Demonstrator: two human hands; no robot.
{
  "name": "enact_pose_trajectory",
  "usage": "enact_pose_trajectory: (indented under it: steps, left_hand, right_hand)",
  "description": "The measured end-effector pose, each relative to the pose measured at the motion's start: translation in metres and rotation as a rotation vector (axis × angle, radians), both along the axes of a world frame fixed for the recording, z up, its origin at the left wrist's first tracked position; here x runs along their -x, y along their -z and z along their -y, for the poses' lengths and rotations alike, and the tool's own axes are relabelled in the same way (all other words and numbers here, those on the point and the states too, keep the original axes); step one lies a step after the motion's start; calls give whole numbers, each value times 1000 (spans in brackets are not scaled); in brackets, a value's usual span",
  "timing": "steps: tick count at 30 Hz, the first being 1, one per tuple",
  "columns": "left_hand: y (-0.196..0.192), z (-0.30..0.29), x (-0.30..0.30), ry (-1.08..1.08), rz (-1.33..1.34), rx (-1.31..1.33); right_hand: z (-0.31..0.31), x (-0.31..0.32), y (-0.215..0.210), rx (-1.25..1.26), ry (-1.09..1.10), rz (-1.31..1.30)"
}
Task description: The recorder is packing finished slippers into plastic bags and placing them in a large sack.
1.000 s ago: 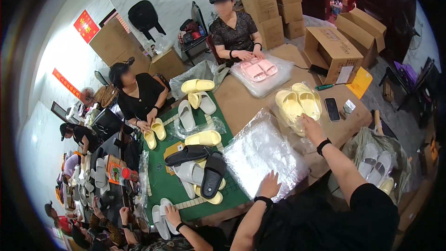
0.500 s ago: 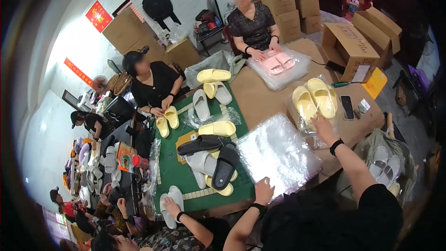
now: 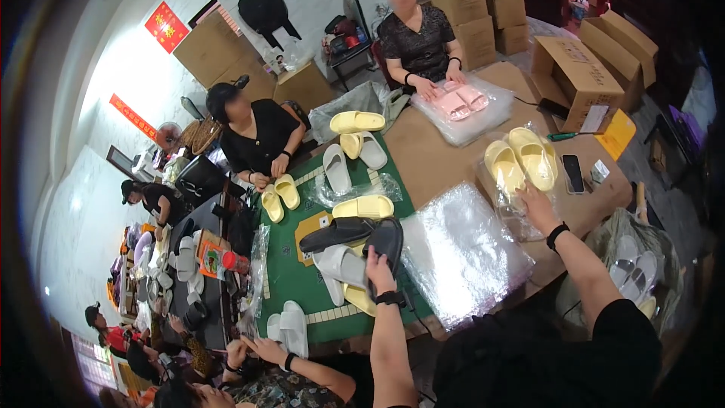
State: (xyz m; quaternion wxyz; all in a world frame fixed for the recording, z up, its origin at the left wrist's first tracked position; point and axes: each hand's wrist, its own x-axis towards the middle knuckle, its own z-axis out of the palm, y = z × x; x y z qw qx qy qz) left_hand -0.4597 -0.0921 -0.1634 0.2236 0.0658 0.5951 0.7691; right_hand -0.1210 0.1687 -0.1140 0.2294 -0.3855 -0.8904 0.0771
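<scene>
Apparently, left hand (image 3: 380,273) grips a black slide (image 3: 387,236) at nine o'clock of the clear plastic stack (image 3: 468,257); right hand (image 3: 538,208) touches bagged yellow slippers (image 3: 538,159) at one o'clock, presumably steadying them; grip closure unclear.

Your wristbands (image 3: 559,236) are black; before you are a black slipper (image 3: 388,239), a pale yellow pair (image 3: 504,167), silvery clear bags (image 3: 459,258), a green mat (image 3: 291,281), pink slippers (image 3: 455,105).

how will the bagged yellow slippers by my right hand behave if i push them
The yellow slippers probably won't roll, since they lie flat side by side. Their loose, glossy plastic bag will likely crumple and may feel slippery.
</scene>
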Motion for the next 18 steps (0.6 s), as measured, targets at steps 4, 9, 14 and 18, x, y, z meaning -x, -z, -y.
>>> enact_pose_trajectory:
  steps: [4,9,14,18]
  left_hand:
    - [-74,-1,8,-181,-182,-45]
    - [-147,-9,-9,-30,-236,-268]
    - [-158,-28,-64,126,-206,-246]
    - [-106,-44,-90,345,-26,-17]
  right_hand:
    - [2,4,-9,32,-9,-45]
    - [-4,8,6,130,50,-200]
    - [-3,19,0,261,220,-455]
    - [-16,26,20,140,271,-715]
